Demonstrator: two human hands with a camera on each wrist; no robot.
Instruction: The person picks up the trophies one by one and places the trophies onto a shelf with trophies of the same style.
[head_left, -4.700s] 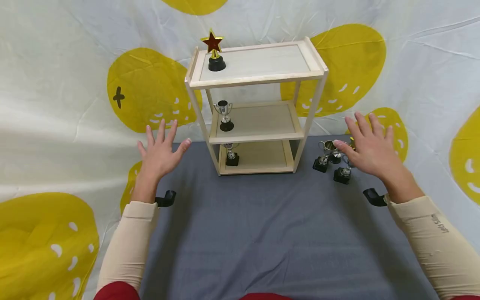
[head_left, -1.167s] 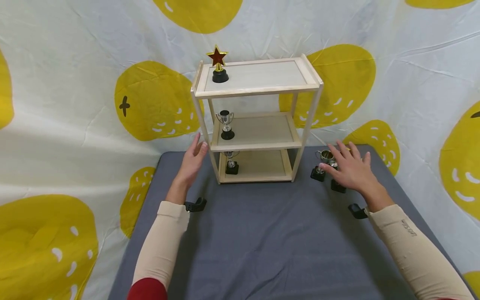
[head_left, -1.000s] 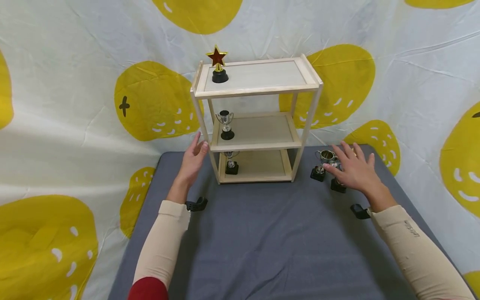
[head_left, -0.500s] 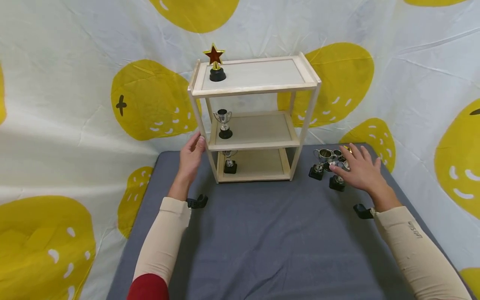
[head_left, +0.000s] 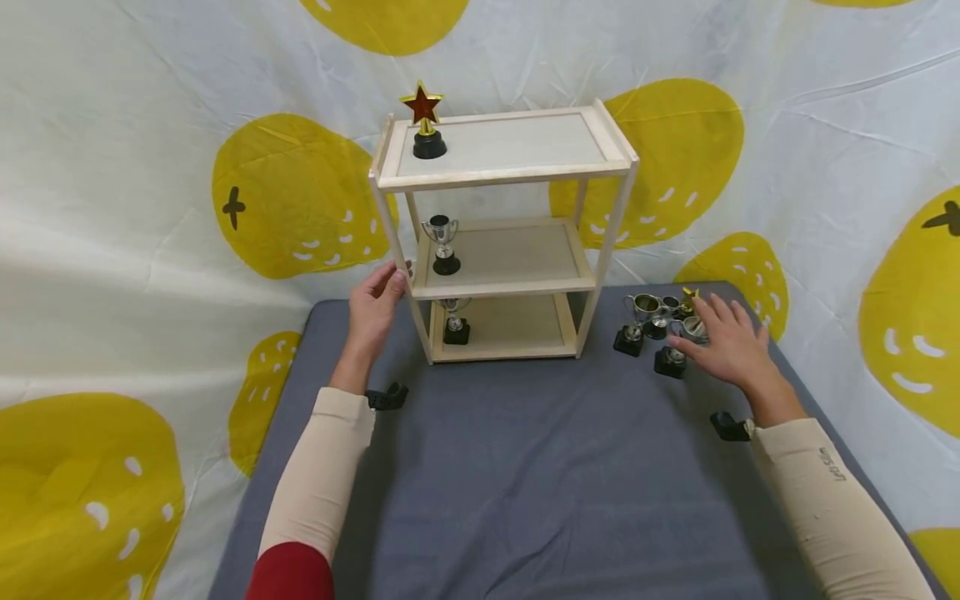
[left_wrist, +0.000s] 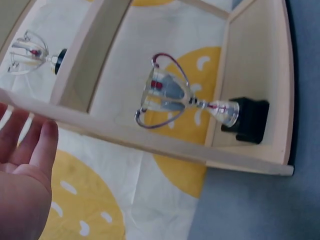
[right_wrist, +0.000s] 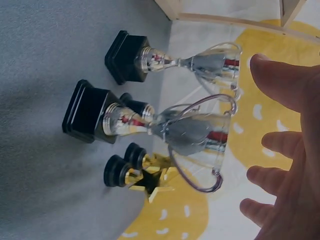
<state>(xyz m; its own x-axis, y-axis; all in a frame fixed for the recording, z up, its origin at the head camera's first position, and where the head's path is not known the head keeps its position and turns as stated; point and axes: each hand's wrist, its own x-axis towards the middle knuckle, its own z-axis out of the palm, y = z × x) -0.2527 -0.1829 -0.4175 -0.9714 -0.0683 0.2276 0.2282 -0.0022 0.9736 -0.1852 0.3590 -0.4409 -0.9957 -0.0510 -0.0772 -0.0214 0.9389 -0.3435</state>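
Observation:
At the left front post of a small three-tier wooden shelf [head_left: 502,292], my left hand [head_left: 371,312] grips the post, thumb in front and fingertips showing past it. A star trophy [head_left: 429,143] stands on the top tier's left. A silver cup trophy [head_left: 446,262] is on the middle tier, and another cup trophy [left_wrist: 167,95] on the bottom one. My right hand [head_left: 731,346], fingers spread, hovers at the trophies right of the shelf, holding nothing. Among these are a front cup trophy [right_wrist: 190,132], another cup trophy [right_wrist: 210,65] and gold star trophies [right_wrist: 150,182].
The shelf stands on a table with a grey cloth [head_left: 510,475], close to a white backdrop [head_left: 525,50] printed with yellow fruit. The grouped trophies stand near the table's back right corner. A black wrist camera [head_left: 727,427] sticks inward from the right wrist.
My left hand has moved from open beside the shelf to gripping its post. My right hand came down toward the trophies, then drifted slightly right, uncovering more of them. The trophies have stayed put.

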